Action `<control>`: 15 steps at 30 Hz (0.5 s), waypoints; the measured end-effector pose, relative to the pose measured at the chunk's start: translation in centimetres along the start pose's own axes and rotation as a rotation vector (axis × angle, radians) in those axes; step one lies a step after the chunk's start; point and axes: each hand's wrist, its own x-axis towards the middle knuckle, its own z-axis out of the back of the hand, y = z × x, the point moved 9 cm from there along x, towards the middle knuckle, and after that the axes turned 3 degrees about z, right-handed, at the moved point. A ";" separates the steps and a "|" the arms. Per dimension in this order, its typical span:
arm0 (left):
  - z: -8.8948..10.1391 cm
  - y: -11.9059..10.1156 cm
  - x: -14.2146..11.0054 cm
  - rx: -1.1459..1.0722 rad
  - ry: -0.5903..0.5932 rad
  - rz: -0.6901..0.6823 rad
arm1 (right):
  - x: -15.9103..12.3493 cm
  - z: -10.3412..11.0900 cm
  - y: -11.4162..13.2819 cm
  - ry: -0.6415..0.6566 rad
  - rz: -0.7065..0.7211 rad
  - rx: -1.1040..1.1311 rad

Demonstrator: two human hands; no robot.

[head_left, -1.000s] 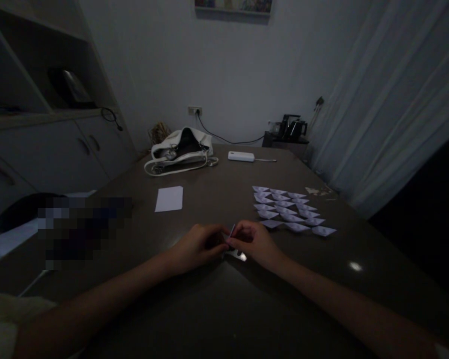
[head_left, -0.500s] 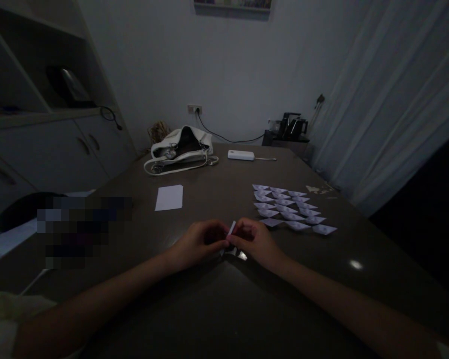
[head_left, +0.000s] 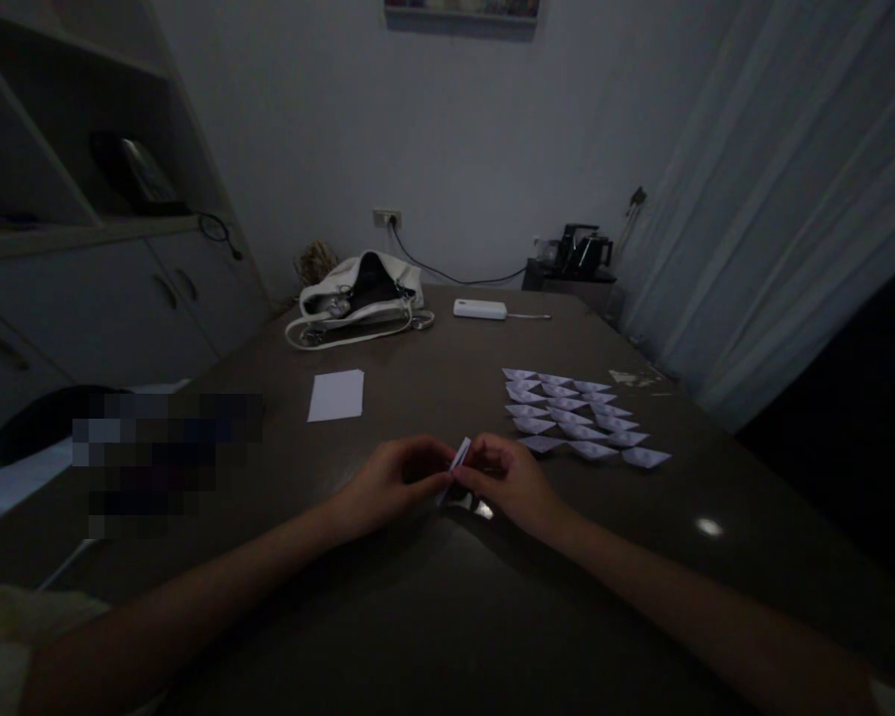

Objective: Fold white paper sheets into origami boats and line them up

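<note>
My left hand [head_left: 392,484] and my right hand [head_left: 508,481] meet at the middle of the dark table [head_left: 433,607]. Both pinch a small folded piece of white paper [head_left: 457,459] that stands tilted between the fingertips, just above the tabletop. To the right of my right hand lie several folded paper boats [head_left: 578,419] set out in rows. A flat white sheet of paper [head_left: 336,395] lies beyond my left hand.
A white handbag [head_left: 358,295] and a white power bank [head_left: 480,309] with a cable sit at the table's far end. Cabinets and shelves [head_left: 96,288] stand on the left, a curtain [head_left: 761,219] on the right. A kettle [head_left: 582,251] stands in the far corner.
The folded paper has tilted a little and risen slightly between my fingertips. Both hands stay in the same place.
</note>
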 end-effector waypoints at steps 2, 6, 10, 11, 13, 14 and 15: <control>0.2 -0.2 0.0 0.007 -0.015 -0.013 | 0.0 0.0 0.1 0.002 0.013 0.001; 0.5 -0.4 -0.1 0.048 -0.043 -0.035 | -0.1 0.1 0.1 -0.015 0.014 -0.062; 0.5 -0.9 -0.3 0.126 -0.059 -0.082 | -0.2 0.3 0.0 -0.042 -0.002 -0.065; 0.4 -1.1 -0.3 0.167 -0.065 -0.105 | -0.2 0.3 0.0 -0.049 -0.006 -0.057; 0.3 -1.5 -0.5 0.263 -0.080 -0.152 | -0.1 0.4 -0.2 -0.061 -0.018 -0.041; 0.3 -1.7 -0.6 0.305 -0.086 -0.171 | -0.1 0.5 -0.3 -0.066 -0.026 -0.030; 0.2 -1.8 -0.7 0.336 -0.088 -0.186 | 0.0 0.6 -0.5 -0.070 -0.035 -0.013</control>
